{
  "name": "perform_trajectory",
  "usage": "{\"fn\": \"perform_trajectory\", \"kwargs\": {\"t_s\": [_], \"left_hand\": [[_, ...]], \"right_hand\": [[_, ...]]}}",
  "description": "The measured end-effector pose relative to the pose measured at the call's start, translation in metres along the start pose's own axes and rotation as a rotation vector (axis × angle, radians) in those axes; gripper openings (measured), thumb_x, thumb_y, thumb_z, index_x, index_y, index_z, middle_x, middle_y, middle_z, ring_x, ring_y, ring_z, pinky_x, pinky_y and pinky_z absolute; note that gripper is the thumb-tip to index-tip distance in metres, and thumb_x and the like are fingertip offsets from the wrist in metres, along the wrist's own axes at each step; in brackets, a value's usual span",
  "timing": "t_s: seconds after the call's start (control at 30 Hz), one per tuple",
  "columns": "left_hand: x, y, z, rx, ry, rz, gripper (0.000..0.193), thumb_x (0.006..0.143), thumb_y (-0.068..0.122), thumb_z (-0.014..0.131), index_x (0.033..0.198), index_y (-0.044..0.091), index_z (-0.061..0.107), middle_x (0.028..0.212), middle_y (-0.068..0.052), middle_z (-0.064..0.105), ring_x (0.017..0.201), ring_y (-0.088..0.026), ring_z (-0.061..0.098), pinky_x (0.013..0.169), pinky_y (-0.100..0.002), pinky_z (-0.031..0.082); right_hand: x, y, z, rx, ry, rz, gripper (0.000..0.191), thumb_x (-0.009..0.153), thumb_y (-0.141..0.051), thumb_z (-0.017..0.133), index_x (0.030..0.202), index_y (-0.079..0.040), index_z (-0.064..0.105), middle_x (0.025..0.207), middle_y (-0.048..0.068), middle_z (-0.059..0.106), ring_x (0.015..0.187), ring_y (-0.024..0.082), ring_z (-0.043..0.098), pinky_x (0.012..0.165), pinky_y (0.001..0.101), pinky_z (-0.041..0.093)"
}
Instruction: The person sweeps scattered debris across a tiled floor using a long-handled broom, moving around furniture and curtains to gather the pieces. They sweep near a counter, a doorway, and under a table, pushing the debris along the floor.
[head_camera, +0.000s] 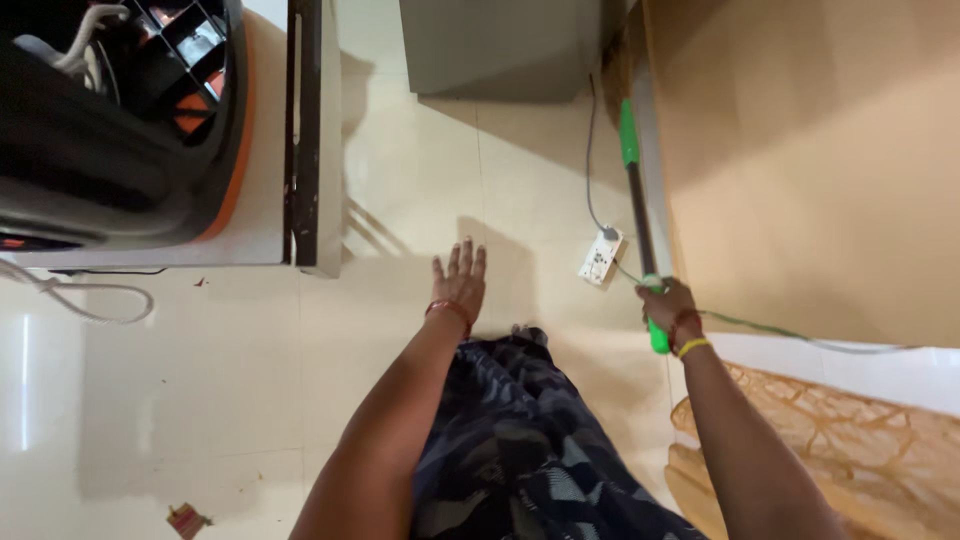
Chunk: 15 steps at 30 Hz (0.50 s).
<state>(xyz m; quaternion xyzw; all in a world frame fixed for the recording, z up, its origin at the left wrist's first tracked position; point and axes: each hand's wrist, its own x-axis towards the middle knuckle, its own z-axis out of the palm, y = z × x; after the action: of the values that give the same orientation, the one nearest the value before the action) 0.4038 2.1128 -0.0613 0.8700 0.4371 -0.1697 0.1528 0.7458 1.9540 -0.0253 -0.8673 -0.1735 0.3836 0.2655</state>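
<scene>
My right hand (668, 305) was closed around a green and black broom handle (634, 205); my left hand (460, 282) was open and held nothing.

The handle ran from my grip up along the wooden wall (820, 160), its far end beside a grey cabinet (500, 45). 1 white power strip (602, 257) lay on the tiled floor (200, 380) just beside the handle. My left fingers were spread above the floor, near a white counter (265, 200).
</scene>
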Motion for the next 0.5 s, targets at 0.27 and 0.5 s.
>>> {"fn": "perform_trajectory", "kwargs": {"t_s": [0.27, 0.5], "left_hand": [[0.009, -0.008, -0.012, 0.080, -0.071, -0.196, 0.071, 0.103, 0.014, 0.045, 0.165, 0.010, 0.011, 0.172, -0.017, 0.001, 0.157, -0.033, 0.013, 0.121, -0.061, 0.020], [0.078, 0.064, -0.048, 0.083, -0.111, -0.146, 0.077, 0.098, 0.010, 0.048, 0.164, 0.008, 0.006, 0.171, -0.018, -0.002, 0.156, -0.034, 0.009, 0.120, -0.061, 0.017]], "right_hand": [[0.213, -0.067, -0.017, -0.887, 0.089, -0.205, 0.041, 0.098, -0.027, 0.057, 0.135, -0.009, 0.060, 0.127, 0.023, 0.067, 0.117, 0.042, 0.064, 0.099, 0.0498, 0.052], [0.184, -0.011, -0.001, -1.042, -0.132, -0.286, 0.034, 0.105, -0.024, 0.045, 0.128, -0.004, 0.060, 0.122, 0.024, 0.070, 0.115, 0.041, 0.068, 0.097, 0.0501, 0.055]]}}
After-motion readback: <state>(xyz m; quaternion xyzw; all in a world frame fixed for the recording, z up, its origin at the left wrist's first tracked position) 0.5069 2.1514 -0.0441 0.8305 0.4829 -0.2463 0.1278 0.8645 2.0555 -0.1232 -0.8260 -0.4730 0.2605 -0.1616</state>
